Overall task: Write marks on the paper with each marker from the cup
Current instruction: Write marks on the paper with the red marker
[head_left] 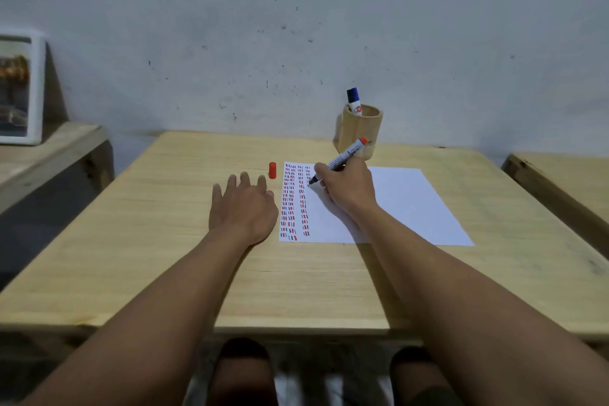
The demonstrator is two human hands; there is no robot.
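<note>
Right hand (pixel 349 186) with red marker (pixel 339 160) on paper (pixel 402 204)

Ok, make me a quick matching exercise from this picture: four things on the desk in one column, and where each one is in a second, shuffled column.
Things
1. red cap
2. blue marker
3. red marker
4. left hand

Places
A. standing in the wooden cup
B. held in the right hand, tip on the paper
C. flat on the table, left of the paper
D. upright on the table by the paper's far left corner

Pairs: 1-D, 2-A, 3-B, 4-C
</note>
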